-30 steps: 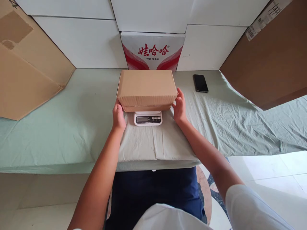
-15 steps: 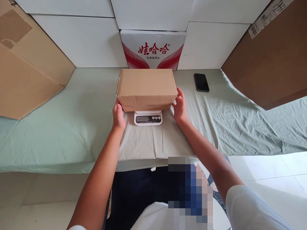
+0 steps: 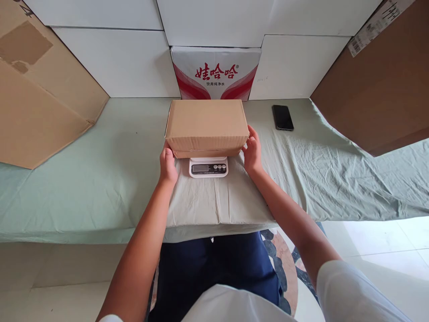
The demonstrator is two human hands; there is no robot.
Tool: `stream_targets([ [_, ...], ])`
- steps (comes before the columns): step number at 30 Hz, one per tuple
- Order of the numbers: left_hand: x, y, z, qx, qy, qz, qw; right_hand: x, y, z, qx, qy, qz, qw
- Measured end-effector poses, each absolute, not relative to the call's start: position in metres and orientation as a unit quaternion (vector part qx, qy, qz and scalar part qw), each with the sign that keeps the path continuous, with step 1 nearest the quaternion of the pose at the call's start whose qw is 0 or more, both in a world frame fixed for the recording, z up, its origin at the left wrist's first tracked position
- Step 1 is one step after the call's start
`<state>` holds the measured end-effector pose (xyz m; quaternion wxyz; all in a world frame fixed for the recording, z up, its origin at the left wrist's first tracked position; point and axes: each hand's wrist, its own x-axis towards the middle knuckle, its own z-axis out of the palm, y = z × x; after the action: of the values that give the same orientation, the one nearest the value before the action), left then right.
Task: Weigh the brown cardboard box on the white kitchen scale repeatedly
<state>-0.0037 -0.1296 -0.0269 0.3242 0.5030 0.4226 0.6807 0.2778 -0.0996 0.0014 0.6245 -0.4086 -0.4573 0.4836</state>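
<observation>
A closed brown cardboard box (image 3: 207, 120) sits at the middle of the cloth-covered table, over a white digital kitchen scale (image 3: 208, 169). Only the scale's front, with its display and buttons, shows below the box; whether the box's full weight rests on it I cannot tell. My left hand (image 3: 168, 164) grips the box's left side near the lower front corner, its thumb on the front and the other fingers hidden. On the opposite side, my right hand (image 3: 252, 152) holds the right lower corner with curled fingers.
A black phone (image 3: 282, 117) lies right of the box. Behind stands a white-and-red water carton (image 3: 216, 74) against white panels (image 3: 214, 22). Large cardboard pieces flank the table: a tan one (image 3: 47, 98) at left and a darker one (image 3: 378, 89) at right. A green cloth (image 3: 100, 188) covers the table.
The whole view has shifted slightly, so everything sits a little lower and to the right. My hands keep the same hold on the box.
</observation>
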Motion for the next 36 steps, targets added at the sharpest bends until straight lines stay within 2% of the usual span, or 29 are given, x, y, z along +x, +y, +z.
stream_targets([
  [36, -0.0017, -0.1303, -0.0229, 0.513, 0.403, 0.688, 0.317, 0.2778, -0.0991, 0.0027, -0.411, -0.439, 0.496, 0.626],
])
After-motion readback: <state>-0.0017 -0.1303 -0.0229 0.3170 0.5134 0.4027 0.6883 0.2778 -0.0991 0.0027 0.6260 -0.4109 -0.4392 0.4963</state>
